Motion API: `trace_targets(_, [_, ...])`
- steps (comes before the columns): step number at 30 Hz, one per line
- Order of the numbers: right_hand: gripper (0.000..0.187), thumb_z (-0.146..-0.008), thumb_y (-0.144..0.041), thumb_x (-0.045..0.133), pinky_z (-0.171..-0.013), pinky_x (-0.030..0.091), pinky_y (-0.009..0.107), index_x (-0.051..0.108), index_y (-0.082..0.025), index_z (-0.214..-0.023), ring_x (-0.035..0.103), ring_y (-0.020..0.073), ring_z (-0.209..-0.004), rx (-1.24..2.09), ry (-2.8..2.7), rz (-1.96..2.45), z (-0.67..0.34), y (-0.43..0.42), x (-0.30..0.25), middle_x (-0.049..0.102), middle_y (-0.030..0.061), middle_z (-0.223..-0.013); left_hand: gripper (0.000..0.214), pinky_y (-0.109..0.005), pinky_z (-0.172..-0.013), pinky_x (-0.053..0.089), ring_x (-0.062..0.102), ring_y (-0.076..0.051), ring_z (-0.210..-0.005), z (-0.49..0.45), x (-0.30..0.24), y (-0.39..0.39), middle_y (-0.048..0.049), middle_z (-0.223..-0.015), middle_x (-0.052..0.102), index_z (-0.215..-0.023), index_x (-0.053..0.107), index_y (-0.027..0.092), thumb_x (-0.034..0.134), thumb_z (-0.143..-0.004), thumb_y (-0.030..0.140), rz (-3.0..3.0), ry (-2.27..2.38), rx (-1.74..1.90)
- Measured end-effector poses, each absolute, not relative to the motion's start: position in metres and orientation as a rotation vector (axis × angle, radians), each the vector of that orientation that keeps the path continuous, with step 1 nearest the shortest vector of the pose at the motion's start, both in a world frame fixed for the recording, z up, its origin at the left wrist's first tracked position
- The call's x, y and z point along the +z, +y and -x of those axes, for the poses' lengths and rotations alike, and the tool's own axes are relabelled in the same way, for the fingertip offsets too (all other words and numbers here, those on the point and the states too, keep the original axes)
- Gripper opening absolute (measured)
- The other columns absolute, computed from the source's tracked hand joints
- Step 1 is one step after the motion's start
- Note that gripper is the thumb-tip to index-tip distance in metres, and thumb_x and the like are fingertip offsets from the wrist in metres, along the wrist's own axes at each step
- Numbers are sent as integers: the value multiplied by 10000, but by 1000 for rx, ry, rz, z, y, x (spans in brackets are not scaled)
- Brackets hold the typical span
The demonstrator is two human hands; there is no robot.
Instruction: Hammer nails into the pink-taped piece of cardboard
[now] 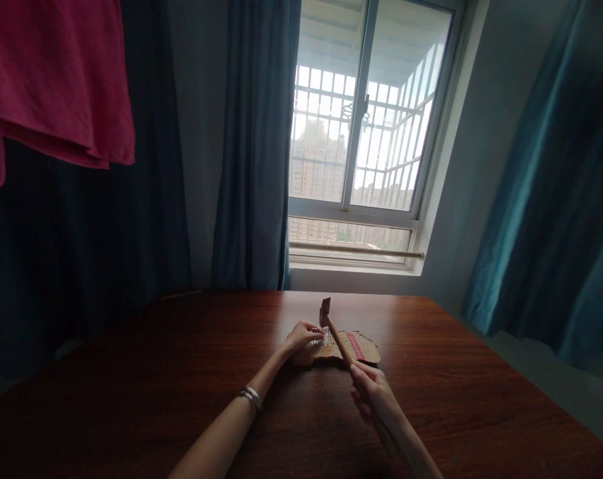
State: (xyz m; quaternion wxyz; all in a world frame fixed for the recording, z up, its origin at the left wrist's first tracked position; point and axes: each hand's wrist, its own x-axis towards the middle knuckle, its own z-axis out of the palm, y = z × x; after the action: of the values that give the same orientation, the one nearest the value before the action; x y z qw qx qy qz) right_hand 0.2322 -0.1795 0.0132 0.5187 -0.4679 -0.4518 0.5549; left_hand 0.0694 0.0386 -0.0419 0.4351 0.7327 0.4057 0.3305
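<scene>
In my right hand (373,391) is a wooden-handled hammer (339,341), its fingers wrapped round the lower handle. The hammer's head is raised above and just beyond my left hand (301,336). The left fingers are closed in a pinch on a small metal tool with several thin prongs (326,334). Beneath them lies a tan, cardboard-like piece (368,347) with many small holes, a jagged far edge and a pinkish-red band across it. Whether the prongs touch this piece I cannot tell. Part of it is hidden by the left hand and the hammer handle.
The dark reddish-brown wooden table (181,406) spreads around both arms. Beyond it are a barred window (351,120) and blue curtains (254,146). A pink cloth (56,80) hangs at the upper left. A bracelet (252,398) circles the left wrist.
</scene>
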Motion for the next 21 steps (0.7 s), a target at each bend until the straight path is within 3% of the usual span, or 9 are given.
trace_targets(21, [443, -675, -613, 581, -238, 194, 131, 433, -197, -721, 303, 17, -247, 1352, -1084, 1147, -229, -180, 17, 457, -84, -446, 387, -244, -562, 385, 583, -191, -631, -68, -25, 22, -73, -621, 673, -714, 732, 94, 702, -544, 440, -1808, 1068, 816])
